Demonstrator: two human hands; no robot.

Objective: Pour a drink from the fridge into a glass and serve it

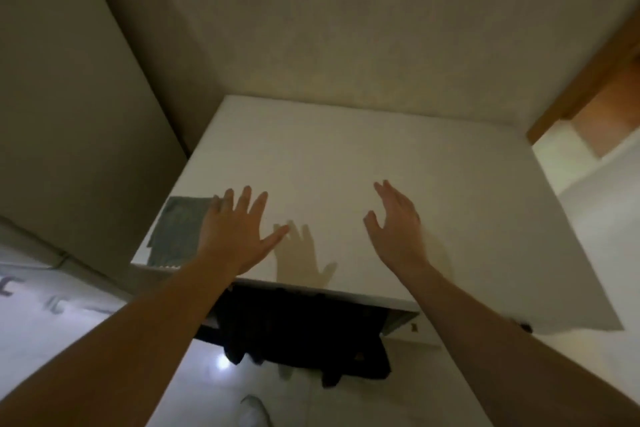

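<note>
Both hands hover over the flat white top of what is probably the fridge (346, 163), viewed from above; the left hand (235, 232) has its fingers spread wide and holds nothing, near a grey cloth (176, 229) lying at the top's left front corner; the right hand (398, 225) is loosely open, also empty. No drink or glass is visible; the drink is presumably inside, below the top's front edge. I judge a chilled bottle would be heavy, stiff and slippery with condensation; best gripped around its body.
</note>
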